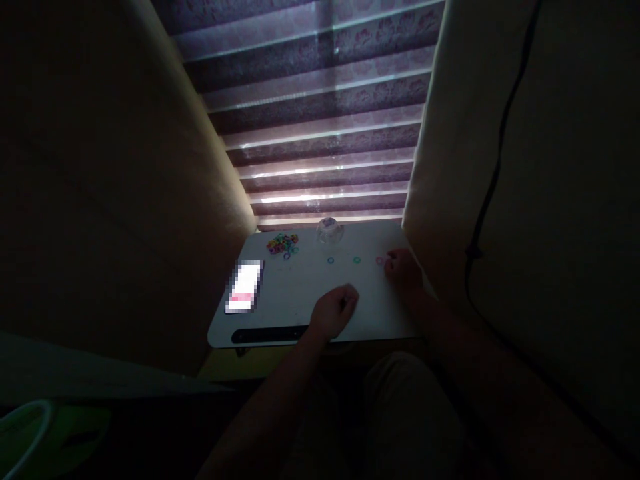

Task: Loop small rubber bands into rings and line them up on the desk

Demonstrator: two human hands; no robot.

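My left hand (334, 311) is curled closed over the near middle of a small white table (280, 293). What lies inside its fingers, if anything, is hidden. At the table's right side, the bent fingers of my right hand (404, 270) come right up to a small pink rubber band (379, 261); I cannot tell whether they grip it. To its left, a green rubber band (357, 260) and a blue rubber band (331, 261) lie spaced apart in a row. A pile of mixed-colour rubber bands (283, 245) lies at the back left.
A clear round container (329, 231) stands at the table's back edge. On the left lies a phone with a bright screen (245, 287). A dark slot (267, 334) runs along the front edge. A striped blind (325, 133) hangs behind; a cable (495, 167) runs down the right wall.
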